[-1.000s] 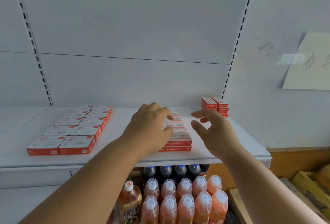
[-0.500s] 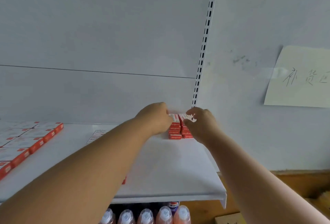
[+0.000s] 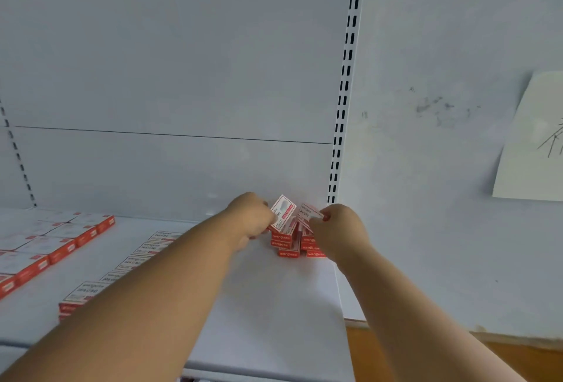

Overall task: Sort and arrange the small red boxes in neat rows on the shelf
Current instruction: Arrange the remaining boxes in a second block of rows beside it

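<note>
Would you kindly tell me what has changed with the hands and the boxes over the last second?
Both hands left the middle column and reached the two small stacks in the shelf's back right corner. The left hand now tilts up one small red-and-white cardboard box, and the right hand another. The lower boxes and left rows stayed put.

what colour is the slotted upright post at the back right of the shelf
White with black slots, clearest in the head view.

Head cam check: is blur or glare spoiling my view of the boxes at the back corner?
Head view: no glare, light soft and even; left hand and right hand slightly motion-smeared; the tilted boxes they lift show print too blurred to read; wide-angle bend curves the slotted upright.
</note>
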`<state>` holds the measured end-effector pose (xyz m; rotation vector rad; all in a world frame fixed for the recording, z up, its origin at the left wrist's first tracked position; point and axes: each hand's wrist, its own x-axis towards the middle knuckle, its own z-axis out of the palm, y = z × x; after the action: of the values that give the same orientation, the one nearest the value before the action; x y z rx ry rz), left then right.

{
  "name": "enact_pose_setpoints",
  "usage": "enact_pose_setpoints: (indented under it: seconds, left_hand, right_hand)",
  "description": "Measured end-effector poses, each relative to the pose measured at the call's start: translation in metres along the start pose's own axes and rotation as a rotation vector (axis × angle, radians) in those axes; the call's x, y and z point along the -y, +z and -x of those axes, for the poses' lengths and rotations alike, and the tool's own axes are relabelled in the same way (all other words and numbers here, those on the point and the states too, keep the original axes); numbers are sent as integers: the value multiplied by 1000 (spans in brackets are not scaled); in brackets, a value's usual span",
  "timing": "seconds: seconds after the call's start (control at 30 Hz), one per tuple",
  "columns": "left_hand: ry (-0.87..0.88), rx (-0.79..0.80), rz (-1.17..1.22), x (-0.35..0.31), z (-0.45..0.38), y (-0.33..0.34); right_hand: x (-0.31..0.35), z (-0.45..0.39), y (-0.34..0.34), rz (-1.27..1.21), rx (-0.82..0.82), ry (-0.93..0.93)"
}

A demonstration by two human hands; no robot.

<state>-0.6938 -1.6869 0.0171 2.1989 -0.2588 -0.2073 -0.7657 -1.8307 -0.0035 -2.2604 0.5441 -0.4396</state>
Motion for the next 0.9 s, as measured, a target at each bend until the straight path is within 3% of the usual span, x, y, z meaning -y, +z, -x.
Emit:
enact_pose_setpoints:
  seconds: [0.2, 0.43, 0.67, 0.9]
  left_hand:
    - [66, -36, 90, 12, 21, -34]
    - [208, -61, -45, 60, 56, -109]
    - [158, 56, -261, 120, 77, -186]
    - [149, 209, -269, 160, 65, -191]
  right_hand:
    - [16, 17, -4, -250, -84, -50]
    - [57, 57, 26, -638, 44, -76]
    - [92, 97, 75, -434, 97, -59]
    - [111, 119, 111, -39, 121, 44]
